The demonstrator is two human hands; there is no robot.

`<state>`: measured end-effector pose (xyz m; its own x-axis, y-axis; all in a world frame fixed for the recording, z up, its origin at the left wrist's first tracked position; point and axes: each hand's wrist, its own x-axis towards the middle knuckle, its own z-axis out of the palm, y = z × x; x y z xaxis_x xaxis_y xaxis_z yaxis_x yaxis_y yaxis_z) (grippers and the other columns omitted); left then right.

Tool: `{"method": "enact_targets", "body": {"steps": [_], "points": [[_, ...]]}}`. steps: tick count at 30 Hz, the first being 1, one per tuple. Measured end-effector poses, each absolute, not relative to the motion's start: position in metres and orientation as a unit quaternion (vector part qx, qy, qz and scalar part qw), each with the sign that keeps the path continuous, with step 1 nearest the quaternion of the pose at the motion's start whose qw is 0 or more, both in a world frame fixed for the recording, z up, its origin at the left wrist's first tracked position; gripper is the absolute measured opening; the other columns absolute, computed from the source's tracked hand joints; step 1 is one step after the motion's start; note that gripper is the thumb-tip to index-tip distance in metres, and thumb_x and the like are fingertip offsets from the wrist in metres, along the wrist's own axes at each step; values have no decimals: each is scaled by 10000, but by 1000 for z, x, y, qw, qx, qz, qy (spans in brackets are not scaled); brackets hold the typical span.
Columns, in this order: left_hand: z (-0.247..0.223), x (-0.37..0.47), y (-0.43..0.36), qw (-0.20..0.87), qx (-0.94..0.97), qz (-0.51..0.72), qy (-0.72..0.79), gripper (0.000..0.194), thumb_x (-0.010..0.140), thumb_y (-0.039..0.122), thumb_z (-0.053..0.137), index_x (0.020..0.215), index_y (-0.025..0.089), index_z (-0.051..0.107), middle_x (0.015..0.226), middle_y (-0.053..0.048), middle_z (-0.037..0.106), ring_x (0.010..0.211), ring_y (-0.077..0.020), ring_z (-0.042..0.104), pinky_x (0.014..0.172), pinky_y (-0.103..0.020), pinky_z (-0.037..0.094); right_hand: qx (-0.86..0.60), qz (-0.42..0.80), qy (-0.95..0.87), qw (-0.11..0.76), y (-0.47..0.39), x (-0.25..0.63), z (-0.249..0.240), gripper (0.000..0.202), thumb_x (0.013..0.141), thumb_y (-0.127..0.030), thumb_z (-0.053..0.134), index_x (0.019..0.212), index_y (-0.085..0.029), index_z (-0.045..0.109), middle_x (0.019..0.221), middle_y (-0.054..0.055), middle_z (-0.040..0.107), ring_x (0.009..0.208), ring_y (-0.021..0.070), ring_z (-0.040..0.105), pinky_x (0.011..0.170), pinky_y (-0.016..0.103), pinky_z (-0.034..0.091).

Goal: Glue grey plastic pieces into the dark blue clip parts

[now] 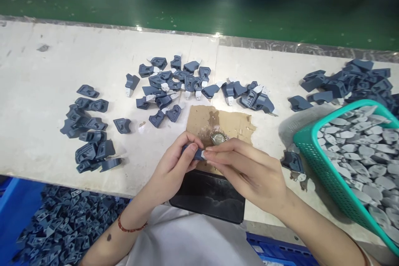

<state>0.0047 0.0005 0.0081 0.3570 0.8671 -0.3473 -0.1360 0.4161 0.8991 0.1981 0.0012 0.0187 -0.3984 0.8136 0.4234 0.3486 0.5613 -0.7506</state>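
Observation:
My left hand (177, 162) is closed around a dark blue-grey plastic part (197, 155), mostly hidden by the fingers. At its right end, my right hand (249, 166) pinches a small light-grey plastic piece (203, 154), which touches the blue-grey part. Just beyond the hands, a small round dish or cap of shiny clear liquid (218, 137) rests on a wet-stained piece of brown cardboard (240, 121). Below the hands a black tablet-like slab (208, 197) lies at the table's near edge.
Blue-grey parts with light-grey pieces attached (163, 79) lie mid-table; bare-looking ones (89, 124) are at left, with more (352, 81) at far right. A green basket (330, 183) of light-grey pieces stands right. A blue bin (26, 212) full of blue-grey parts sits below left.

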Motion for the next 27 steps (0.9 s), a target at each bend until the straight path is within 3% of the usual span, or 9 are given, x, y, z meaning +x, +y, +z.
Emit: {"method": "enact_targets", "body": {"steps": [4,7,11,16,21,27], "points": [[7,3,0,737,399,358,413,270,1054,492,465,1027,233,535,748,59,391,591,-76,342,548,-183,321,-379,312,-766,415,3,197,20,176,913,-31,671,1041,-134,733,969,80,752,918,131,726,862,212,595],[5,-1,-2,719,444,359,397,257,1043,492,494,1170,269,507,817,38,494,683,-99,451,656,-207,417,-419,351,-726,417,5,199,23,151,894,-66,711,999,-172,737,922,35,750,834,118,720,746,193,589],[4,-7,-1,606,589,339,412,197,994,321,634,1165,271,550,1045,-8,588,887,-135,569,740,-218,469,-458,411,-676,405,6,202,24,61,907,-149,720,945,-197,729,879,7,749,771,117,707,654,194,557],[7,-10,0,480,711,305,414,100,994,233,599,1089,222,567,963,-2,641,842,-145,597,736,-241,452,-455,474,-677,331,7,208,25,68,987,-249,633,1013,-203,675,884,-3,727,764,111,678,659,196,526],[11,-8,0,489,720,269,413,71,1032,238,514,1097,214,533,940,3,646,789,-143,603,699,-252,438,-393,387,-793,259,13,211,27,167,1059,-238,474,987,-167,607,862,32,661,771,139,612,708,241,496],[11,-7,0,490,732,253,400,70,1052,238,454,1108,217,491,959,-3,617,809,-149,586,714,-259,435,-350,304,-844,269,11,205,27,250,1077,-205,395,892,-163,557,823,63,624,766,174,547,717,282,475]]}}
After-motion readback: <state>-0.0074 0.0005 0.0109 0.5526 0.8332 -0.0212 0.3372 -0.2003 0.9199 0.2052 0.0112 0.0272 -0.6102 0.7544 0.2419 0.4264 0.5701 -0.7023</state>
